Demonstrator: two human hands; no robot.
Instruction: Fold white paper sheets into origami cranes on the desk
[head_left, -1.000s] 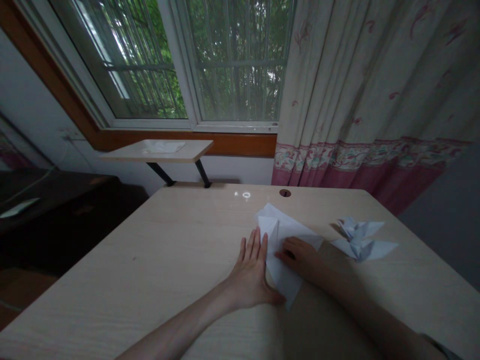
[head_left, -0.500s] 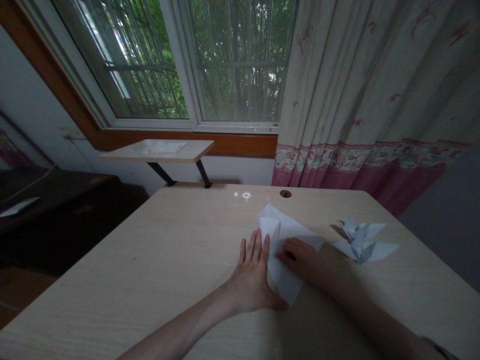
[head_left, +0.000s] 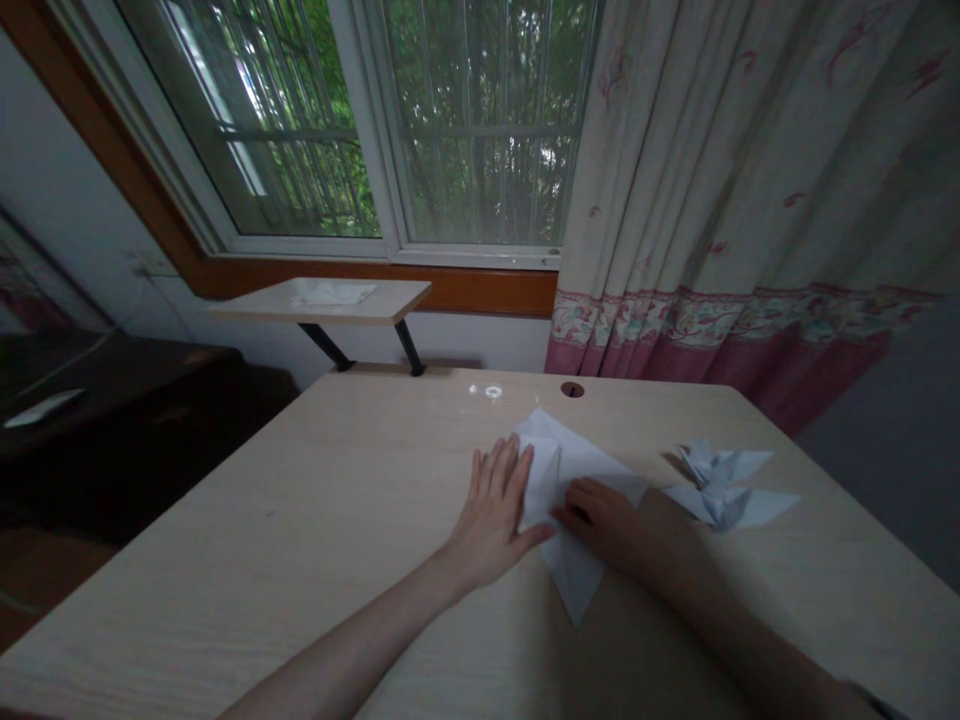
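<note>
A partly folded sheet of white paper [head_left: 576, 578] lies on the desk in front of me, one corner pointing toward me and a narrow folded flap on its left part. My left hand [head_left: 491, 525] rests open at the paper's left edge, fingers stretched forward and thumb reaching over its lower left part. On the middle of the sheet, my right hand [head_left: 600, 520] is closed, its fingers curled and pressed to the paper near the flap. Two folded white paper cranes [head_left: 724, 485] sit right of my right hand.
The pale wooden desk [head_left: 337, 480] carries a small raised shelf [head_left: 255, 300] at its back left, with crumpled white paper [head_left: 334, 293] on top. A cable hole [head_left: 572, 390] is near the back edge. Behind are a window and a curtain [head_left: 675, 200]. A dark cabinet [head_left: 187, 430] stands at left.
My left hand has shifted up and left; its thumb has come off the paper's near corner, which now shows. My right hand and the cranes have stayed put.
</note>
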